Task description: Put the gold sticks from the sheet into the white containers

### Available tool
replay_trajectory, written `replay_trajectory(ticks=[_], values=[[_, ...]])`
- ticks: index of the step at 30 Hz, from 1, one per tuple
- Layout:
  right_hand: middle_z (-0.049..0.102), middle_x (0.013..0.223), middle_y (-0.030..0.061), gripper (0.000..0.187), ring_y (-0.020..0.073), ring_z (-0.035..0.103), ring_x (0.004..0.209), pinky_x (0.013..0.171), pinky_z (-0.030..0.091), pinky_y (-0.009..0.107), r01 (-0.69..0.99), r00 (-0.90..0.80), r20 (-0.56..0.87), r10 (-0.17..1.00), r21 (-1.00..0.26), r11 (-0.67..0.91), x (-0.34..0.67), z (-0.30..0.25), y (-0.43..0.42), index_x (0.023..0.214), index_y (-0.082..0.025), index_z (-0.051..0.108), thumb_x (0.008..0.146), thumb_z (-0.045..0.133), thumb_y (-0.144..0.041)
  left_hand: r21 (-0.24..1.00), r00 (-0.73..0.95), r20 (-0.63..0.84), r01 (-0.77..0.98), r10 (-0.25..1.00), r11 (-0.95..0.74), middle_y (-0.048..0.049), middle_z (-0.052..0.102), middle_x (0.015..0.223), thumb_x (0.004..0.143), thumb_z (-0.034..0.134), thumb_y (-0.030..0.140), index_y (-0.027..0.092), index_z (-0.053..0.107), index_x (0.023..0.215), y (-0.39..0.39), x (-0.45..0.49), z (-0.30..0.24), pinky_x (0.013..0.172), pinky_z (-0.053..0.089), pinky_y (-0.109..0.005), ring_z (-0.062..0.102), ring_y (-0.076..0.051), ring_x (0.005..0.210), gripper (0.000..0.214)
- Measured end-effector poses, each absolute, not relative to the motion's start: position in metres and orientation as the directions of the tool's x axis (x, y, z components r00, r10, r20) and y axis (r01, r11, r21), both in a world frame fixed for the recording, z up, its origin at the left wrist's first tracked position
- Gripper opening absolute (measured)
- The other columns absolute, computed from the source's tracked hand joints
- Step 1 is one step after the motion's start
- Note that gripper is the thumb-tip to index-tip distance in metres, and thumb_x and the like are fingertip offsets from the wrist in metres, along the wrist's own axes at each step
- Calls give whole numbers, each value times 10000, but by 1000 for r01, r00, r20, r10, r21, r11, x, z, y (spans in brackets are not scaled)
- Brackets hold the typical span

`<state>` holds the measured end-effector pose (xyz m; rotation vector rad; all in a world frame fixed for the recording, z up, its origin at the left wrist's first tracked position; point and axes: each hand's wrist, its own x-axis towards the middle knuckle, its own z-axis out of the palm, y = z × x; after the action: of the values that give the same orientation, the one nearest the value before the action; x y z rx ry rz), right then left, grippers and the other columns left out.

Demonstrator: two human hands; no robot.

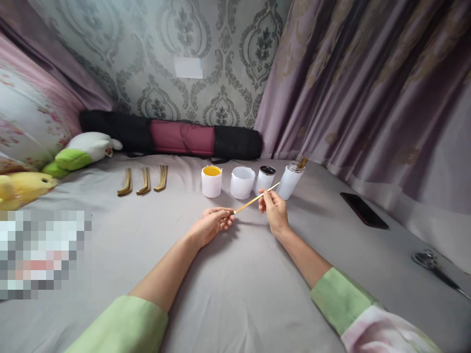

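L sleeve (121, 323) nearest, L grip (213, 223) & R grip (276, 213) pinched on stick (252, 201), axis slanting away-right twd jar (289, 182).

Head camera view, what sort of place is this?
Most likely a bedroom: a grey sheet covers the broad surface, which looks like a bed, a yellow plush toy lies at the left, and a long purple curtain hangs at the right.

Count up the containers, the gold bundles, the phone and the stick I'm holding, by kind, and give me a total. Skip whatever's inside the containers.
Containers: 4
Gold bundles: 3
Phone: 1
Held stick: 1
Total: 9
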<state>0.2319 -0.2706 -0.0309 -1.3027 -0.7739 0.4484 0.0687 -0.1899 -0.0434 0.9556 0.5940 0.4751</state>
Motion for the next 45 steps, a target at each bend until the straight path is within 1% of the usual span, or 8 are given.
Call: replay_trajectory(ticks=[16,26,36,41,45], values=[[504,625,-22,315,54,438,463,415,350,185,166,718,334,611,-934,316,256,-12,-279,848,-170,580,764,486,-458,848,749,-262,-122,609,515,-93,610,700,730,533,87,55,610,862,-189,68,-44,485,410,-184,541,-85,555,157],[509,636,-18,290,53,441,464,416,351,188,170,706,353,614,-926,336,258,-8,-284,843,-167,576,772,490,-435,836,755,-263,-134,601,533,-87,607,704,723,546,91,57,614,855,-187,68,-45,494,421,-175,537,-80,561,153],[508,614,-28,282,50,443,446,408,355,191,140,705,322,632,-937,321,256,-3,-287,798,-167,559,747,521,-442,823,760,-260,-149,596,548,-83,604,721,727,564,101,55,620,846,-187,66,-43,515,437,-166,539,-69,570,139],[499,606,-28,264,51,441,452,416,359,190,155,706,342,620,-929,337,259,6,-294,781,-170,551,751,525,-430,815,771,-252,-157,585,558,-88,614,751,742,580,150,67,624,860,-185,65,-46,554,459,-170,553,-71,598,151],[491,603,-25,269,54,444,461,419,367,190,187,722,360,591,-924,334,269,17,-304,773,-167,548,749,530,-435,803,768,-258,-167,586,573,-84,616,762,746,570,133,73,624,884,-183,63,-47,567,466,-164,557,-67,605,159]])
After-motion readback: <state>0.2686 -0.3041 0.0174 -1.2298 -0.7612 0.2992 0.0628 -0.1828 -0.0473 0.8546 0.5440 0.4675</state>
